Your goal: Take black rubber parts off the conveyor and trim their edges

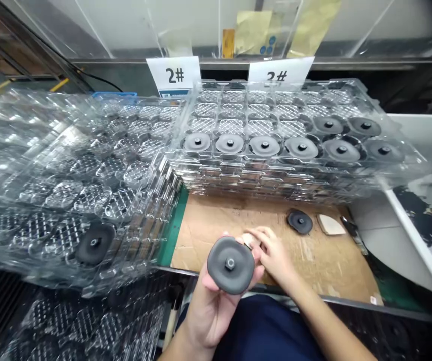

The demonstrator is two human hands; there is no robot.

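My left hand (216,306) grips a black rubber disc (223,273) by its rim, the face with the metal centre stud turned up toward me. Just right of it, the bent fingers of my right hand (272,248) pinch a small off-white pad (251,239) at the disc's upper right edge. Whether the pad touches the rim I cannot tell. Beyond, a second black disc (299,221) lies on the cardboard sheet (216,215). To its right is another off-white pad (330,224) with a rounded edge.
A stack of transparent trays (257,168) stands at the back, its top tray holding several discs. More trays (76,190) sit at left, with one disc (95,243) near the front corner. A dark-handled tool (353,233) lies right, beside a white bin (422,235) of small black parts.
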